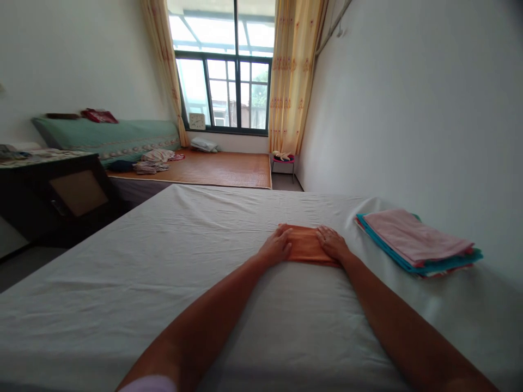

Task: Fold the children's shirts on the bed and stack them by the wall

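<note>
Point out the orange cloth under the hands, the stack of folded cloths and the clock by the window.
Orange cloth (305, 245): head view, middle of its top face.
Stack of folded cloths (414, 234): head view, pink top layer.
Clock (196, 121): head view, centre of its face.

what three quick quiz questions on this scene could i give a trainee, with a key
1. True or false: the left hand touches the orange cloth.
2. What colour is the top of the stack: (a) black, (b) pink or (c) yellow?
3. Fill in the missing word: the hand nearer the stack is the ____ hand.

Key:
1. True.
2. (b) pink.
3. Right; the right hand is on the stack's side of the orange cloth.
</note>
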### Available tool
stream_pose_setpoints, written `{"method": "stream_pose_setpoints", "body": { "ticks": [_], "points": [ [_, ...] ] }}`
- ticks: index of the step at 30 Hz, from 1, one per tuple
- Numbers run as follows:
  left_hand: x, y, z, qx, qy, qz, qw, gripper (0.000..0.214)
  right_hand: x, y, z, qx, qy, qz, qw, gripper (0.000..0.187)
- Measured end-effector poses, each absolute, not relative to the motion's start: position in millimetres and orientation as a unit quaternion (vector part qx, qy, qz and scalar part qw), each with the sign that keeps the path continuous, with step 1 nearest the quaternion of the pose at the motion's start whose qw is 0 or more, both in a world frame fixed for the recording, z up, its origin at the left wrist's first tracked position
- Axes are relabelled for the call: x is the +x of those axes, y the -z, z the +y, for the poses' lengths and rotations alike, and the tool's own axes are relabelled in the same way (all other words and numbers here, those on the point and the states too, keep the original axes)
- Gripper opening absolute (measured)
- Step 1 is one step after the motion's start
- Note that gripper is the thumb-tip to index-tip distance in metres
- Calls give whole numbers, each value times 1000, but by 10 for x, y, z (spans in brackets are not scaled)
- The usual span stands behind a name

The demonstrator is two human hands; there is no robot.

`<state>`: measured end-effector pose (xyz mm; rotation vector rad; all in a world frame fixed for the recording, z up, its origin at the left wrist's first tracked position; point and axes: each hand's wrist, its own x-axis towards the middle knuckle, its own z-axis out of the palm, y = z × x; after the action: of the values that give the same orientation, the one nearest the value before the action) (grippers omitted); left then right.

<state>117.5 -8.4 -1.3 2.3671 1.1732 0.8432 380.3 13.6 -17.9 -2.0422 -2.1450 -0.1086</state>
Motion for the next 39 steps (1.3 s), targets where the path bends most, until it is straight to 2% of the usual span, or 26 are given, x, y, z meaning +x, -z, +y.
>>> {"method": "stream_pose_setpoints", "body": {
  "ticks": [3,7,10,14,17,20,22,25,27,29,31,34,39],
  "points": [
    [1216,17,-7,732,-421,435,311,63,3790,158,129,-657,63,-748,73,53],
    [1243,40,31,605,-444,401,525,69,3715,63,34,-623,63,-778,52,50],
    [1225,17,-11,605,-452,398,521,82,3553,-74,-123,-657,77,-748,58,46],
    [1201,-94,-97,625,-464,358,516,64,3165,-372,-421,-609,86,-783,94,47],
    [1205,-216,-172,575,-450,304,612,58,2890,-641,-674,-557,2,-823,109,64],
    [1227,-375,-276,542,-408,229,698,65,2784,-883,-868,-568,6,-814,126,81],
    [1237,-484,-349,550,-376,193,720,64,2821,-992,-915,-601,5,-790,122,76],
    [1217,-572,-396,583,-348,190,709,57,3005,-1042,-827,-625,-51,-769,124,44],
    [1177,-550,-356,588,-366,221,687,57,3200,-1026,-681,-601,-146,-765,178,25],
    [1130,-476,-271,580,-385,267,666,58,3445,-1027,-503,-575,-270,-700,325,18],
    [1088,-387,-182,572,-385,311,654,60,3736,-1088,-331,-551,-333,-572,508,14],
    [1054,-297,-105,567,-377,340,648,58,4239,-1271,-139,-524,-297,-454,656,8],
    [1056,-278,-101,599,-346,340,637,55,5055,-1306,-141,-499,-253,-306,770,8]
  ]
}}
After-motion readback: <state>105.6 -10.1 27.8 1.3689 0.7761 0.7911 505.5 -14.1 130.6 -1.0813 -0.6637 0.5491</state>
